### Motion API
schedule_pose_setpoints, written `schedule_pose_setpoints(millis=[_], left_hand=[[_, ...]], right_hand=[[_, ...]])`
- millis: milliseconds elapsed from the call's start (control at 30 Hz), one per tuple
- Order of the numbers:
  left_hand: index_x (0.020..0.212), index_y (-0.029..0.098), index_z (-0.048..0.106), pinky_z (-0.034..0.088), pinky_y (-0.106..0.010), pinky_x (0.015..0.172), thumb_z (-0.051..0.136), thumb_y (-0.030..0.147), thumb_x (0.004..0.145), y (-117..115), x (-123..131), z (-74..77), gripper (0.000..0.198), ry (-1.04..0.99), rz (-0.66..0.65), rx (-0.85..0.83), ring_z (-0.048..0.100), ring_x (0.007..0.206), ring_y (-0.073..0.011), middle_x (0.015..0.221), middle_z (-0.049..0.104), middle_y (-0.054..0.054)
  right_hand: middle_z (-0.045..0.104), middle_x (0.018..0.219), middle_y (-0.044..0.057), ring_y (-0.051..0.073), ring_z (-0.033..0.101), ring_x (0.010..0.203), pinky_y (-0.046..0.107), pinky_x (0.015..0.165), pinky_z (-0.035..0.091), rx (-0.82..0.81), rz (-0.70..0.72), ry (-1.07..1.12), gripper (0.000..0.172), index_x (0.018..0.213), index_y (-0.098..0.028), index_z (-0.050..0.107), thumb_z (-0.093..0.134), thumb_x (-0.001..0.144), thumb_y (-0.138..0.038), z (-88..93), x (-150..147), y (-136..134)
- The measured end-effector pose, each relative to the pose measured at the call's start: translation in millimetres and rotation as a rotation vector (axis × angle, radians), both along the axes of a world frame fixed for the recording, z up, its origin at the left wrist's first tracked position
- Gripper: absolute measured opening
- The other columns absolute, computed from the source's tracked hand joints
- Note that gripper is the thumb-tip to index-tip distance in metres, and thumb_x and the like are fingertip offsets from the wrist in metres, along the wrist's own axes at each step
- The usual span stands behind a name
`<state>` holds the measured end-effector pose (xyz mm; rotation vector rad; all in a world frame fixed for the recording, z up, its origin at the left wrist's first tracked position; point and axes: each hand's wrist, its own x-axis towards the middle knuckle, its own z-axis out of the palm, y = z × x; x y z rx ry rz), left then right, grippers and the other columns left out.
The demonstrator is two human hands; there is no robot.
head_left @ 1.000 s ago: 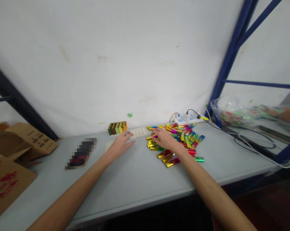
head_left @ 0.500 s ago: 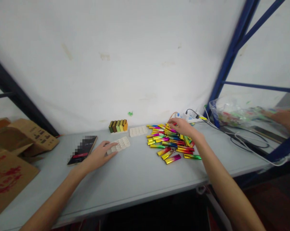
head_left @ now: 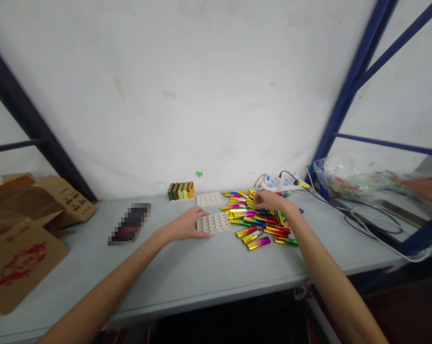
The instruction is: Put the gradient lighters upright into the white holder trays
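My left hand (head_left: pixel 188 224) grips the left end of a white tray with rows of round hollows (head_left: pixel 216 222), its thumb along the near edge and fingers at the far edge. The tray lies on the table beside a loose pile of shiny metallic lighters (head_left: pixel 242 214) in yellow, red, purple, green and blue. My right hand (head_left: pixel 270 200) is over the far side of this pile, fingers bent down and closed among the lighters. Whatever is between those fingertips is too small to make out. Behind the held tray lies a second white tray (head_left: pixel 209 199).
A block of upright lighters (head_left: pixel 180 191) stands by the wall. On the left are a pixelated phone (head_left: pixel 130 223) and open cardboard boxes (head_left: pixel 26 263). A power strip (head_left: pixel 282 183) and cables lie at right, near a blue rack post (head_left: pixel 339 107). Another person's hand (head_left: pixel 425 188) is beyond it.
My left hand has brought the white tray rightward, up against the pile's left edge. My right hand has come slightly nearer within the pile. The camera view has shifted a little.
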<state>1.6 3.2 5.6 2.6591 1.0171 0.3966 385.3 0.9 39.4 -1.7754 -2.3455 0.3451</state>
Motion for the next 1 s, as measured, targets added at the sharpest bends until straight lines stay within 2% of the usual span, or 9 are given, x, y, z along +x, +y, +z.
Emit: schedule_pose_setpoints(millis=[100, 300, 433, 567, 733, 833, 1000], left_hand=[[0.127, 0.021, 0.069, 0.047, -0.044, 0.109, 0.08, 0.069, 0.069, 1.6, -1.2, -4.0, 0.077, -0.061, 0.009, -0.01, 0.061, 0.12, -0.0312, 0.124, 0.065, -0.011], [0.129, 0.021, 0.067, 0.049, -0.045, 0.109, 0.081, 0.059, 0.074, -5.6, -3.8, -17.0, 0.068, -0.161, 0.038, 0.015, 0.061, 0.119, -0.0298, 0.125, 0.062, -0.011], [0.132, 0.02, 0.065, 0.047, -0.045, 0.111, 0.079, 0.056, 0.077, -8.9, -1.6, -18.6, 0.067, -0.155, 0.043, 0.019, 0.059, 0.121, -0.0291, 0.127, 0.059, -0.012], [0.131, 0.019, 0.065, 0.046, -0.046, 0.112, 0.078, 0.058, 0.078, -9.3, -0.5, -17.4, 0.066, -0.141, 0.053, 0.016, 0.059, 0.122, -0.0297, 0.128, 0.059, -0.013], [0.13, 0.021, 0.065, 0.048, -0.046, 0.111, 0.078, 0.061, 0.077, -5.5, -1.2, -20.9, 0.067, -0.142, 0.055, 0.019, 0.059, 0.121, -0.0309, 0.128, 0.06, -0.011], [0.131, 0.022, 0.065, 0.047, -0.046, 0.112, 0.078, 0.062, 0.077, -4.6, -1.5, -22.5, 0.068, -0.146, 0.056, 0.014, 0.059, 0.122, -0.031, 0.128, 0.059, -0.011], [0.131, 0.021, 0.065, 0.047, -0.046, 0.112, 0.079, 0.061, 0.077, -5.7, -0.5, -21.8, 0.068, -0.15, 0.069, 0.004, 0.059, 0.122, -0.0312, 0.128, 0.06, -0.012]], right_hand=[[0.077, 0.091, 0.007, 0.02, 0.068, 0.08, 0.026, 0.07, 0.048, 0.007, 0.002, 0.022, 0.013, 0.089, -0.015, 0.075, 0.074, 0.086, -0.027, -4.3, -1.8, 2.1], [0.076, 0.099, 0.009, 0.02, 0.07, 0.085, 0.028, 0.074, 0.051, 0.006, 0.013, 0.147, 0.031, 0.114, -0.016, 0.07, 0.076, 0.086, -0.027, -12.7, -0.6, -0.2], [0.075, 0.1, 0.01, 0.021, 0.068, 0.085, 0.028, 0.073, 0.049, 0.02, 0.017, 0.06, 0.024, 0.105, -0.015, 0.072, 0.075, 0.087, -0.031, -16.2, -0.9, -3.2], [0.074, 0.1, 0.01, 0.021, 0.065, 0.084, 0.027, 0.07, 0.045, 0.087, -0.013, 0.005, 0.023, 0.103, -0.014, 0.072, 0.077, 0.084, -0.025, -19.8, -2.1, -6.4], [0.076, 0.097, 0.01, 0.022, 0.066, 0.084, 0.028, 0.075, 0.045, 0.16, 0.061, 0.029, 0.012, 0.098, -0.016, 0.076, 0.07, 0.089, -0.023, -19.5, 1.4, -6.9], [0.075, 0.093, 0.01, 0.022, 0.065, 0.08, 0.029, 0.075, 0.044, 0.247, 0.053, 0.049, 0.016, 0.095, -0.016, 0.078, 0.066, 0.093, -0.027, -19.0, 6.9, -4.3], [0.071, 0.093, 0.014, 0.025, 0.064, 0.086, 0.031, 0.076, 0.044, 0.438, -0.073, 0.075, 0.025, 0.096, -0.014, 0.076, 0.066, 0.094, -0.037, -18.7, 12.9, -2.5]])
